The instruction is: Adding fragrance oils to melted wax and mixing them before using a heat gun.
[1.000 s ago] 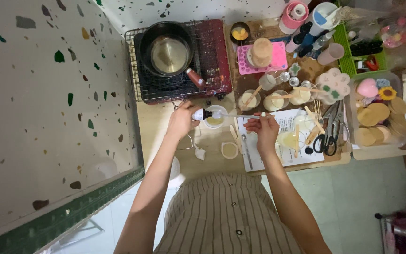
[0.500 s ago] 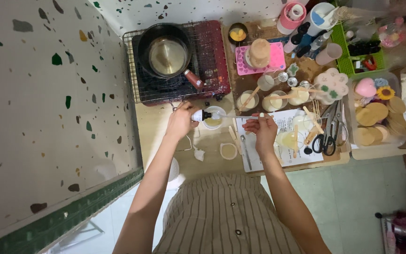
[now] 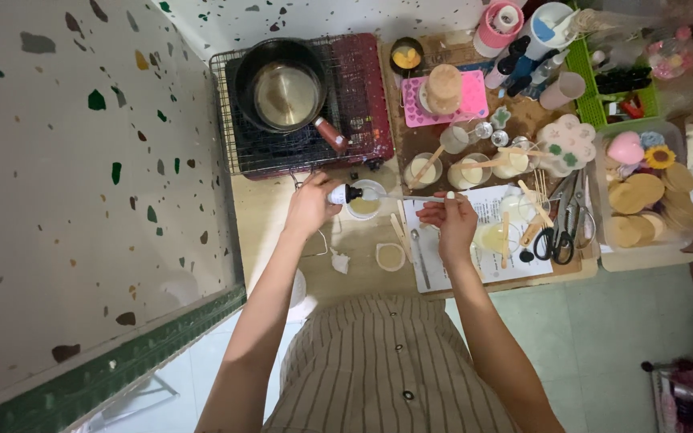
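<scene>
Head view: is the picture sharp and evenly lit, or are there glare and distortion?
Head view: wide-angle distortion bends the terrazzo wall at the left; soft even light, faint shadows; mild sheen inside the pot; left hand and right hand fairly sharp; the right edge looks blurred and dim.

A white printed sheet (image 3: pixel 487 240) lay near right; pink and white-blue tubs (image 3: pixel 500 22) stood far right.
</scene>
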